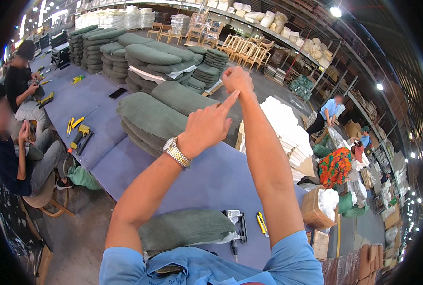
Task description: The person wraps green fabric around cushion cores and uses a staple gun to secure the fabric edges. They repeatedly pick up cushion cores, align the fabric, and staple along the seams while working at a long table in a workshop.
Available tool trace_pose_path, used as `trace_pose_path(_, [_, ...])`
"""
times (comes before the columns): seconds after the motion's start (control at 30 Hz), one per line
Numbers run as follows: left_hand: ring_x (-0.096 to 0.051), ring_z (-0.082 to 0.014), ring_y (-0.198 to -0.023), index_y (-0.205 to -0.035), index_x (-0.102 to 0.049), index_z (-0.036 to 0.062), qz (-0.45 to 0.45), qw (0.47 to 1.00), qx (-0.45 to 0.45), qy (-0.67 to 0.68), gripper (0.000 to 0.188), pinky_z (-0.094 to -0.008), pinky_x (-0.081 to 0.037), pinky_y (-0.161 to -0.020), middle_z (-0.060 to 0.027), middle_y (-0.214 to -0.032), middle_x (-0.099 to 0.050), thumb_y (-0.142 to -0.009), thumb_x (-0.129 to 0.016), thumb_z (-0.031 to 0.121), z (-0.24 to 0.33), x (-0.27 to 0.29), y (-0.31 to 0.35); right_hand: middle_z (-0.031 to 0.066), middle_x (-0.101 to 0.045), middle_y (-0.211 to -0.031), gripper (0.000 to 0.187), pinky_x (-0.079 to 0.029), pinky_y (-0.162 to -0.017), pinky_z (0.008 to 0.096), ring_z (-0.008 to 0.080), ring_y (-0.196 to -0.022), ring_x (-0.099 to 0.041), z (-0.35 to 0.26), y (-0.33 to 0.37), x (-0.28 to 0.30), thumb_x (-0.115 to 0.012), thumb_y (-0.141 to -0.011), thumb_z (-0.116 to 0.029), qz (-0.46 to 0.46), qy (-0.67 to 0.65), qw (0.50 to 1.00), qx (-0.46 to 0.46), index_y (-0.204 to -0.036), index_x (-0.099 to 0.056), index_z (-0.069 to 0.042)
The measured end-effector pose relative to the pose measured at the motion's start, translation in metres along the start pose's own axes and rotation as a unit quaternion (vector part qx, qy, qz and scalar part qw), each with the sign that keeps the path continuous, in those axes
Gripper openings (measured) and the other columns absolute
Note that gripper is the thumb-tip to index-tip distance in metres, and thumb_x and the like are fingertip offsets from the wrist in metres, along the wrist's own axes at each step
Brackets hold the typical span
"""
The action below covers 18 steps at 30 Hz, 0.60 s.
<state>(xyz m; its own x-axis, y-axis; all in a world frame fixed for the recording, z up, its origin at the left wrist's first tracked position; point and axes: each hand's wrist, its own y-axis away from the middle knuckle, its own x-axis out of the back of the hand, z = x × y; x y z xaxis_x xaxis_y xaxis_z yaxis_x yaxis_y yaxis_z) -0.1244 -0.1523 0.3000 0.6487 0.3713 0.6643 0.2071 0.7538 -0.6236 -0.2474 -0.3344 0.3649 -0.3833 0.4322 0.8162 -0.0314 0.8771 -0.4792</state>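
Note:
Both my arms are raised over the blue-covered table. My left hand, with a metal watch on its wrist, stretches its index finger out to my right wrist; the other fingers are partly bent, and it holds nothing. Curled closed, my right hand is held farther out, with nothing visible in it. Below them lie stacked dark green seat cushions. Close to my body another green cushion rests by a staple gun and a yellow utility knife.
Tall cushion stacks stand at the table's far end. A screwdriver, a yellow-black power tool and a phone lie at left. Two people sit along the left edge. At right are white foam sheets and a carton.

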Motion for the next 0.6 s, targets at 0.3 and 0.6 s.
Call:
trace_pose_path(0.3, [-0.07, -0.0406, -0.08, -0.164, -0.023, 0.0304, -0.015, 1.0, -0.006, -0.012, 0.086, -0.0525, -0.057, -0.068, -0.0142, -0.099, -0.069, -0.091, -0.066, 0.015, 0.005, -0.003, 0.001, 0.0048, -0.076, -0.071, 0.023, -0.058, -0.084, 0.0368, 0.0201, -0.068, -0.076, -0.001, 0.007, 0.005, -0.062, -0.089, -0.028, -0.002, -0.012, 1.0, 0.008, -0.099, -0.079, -0.017])
trace_pose_path(0.6, [-0.069, -0.0407, -0.077, -0.163, -0.024, 0.0316, 0.006, 1.0, -0.024, -0.014, 0.085, -0.0513, -0.057, -0.064, -0.0145, -0.1, -0.067, -0.092, -0.066, 0.014, 0.011, -0.003, 0.004, 0.0035, -0.076, -0.073, 0.022, -0.059, -0.08, 0.0342, 0.0173, -0.065, -0.075, -0.003, 0.015, 0.017, -0.062, -0.09, -0.028, -0.021, -0.058, 0.998, 0.013, -0.098, -0.078, -0.014])
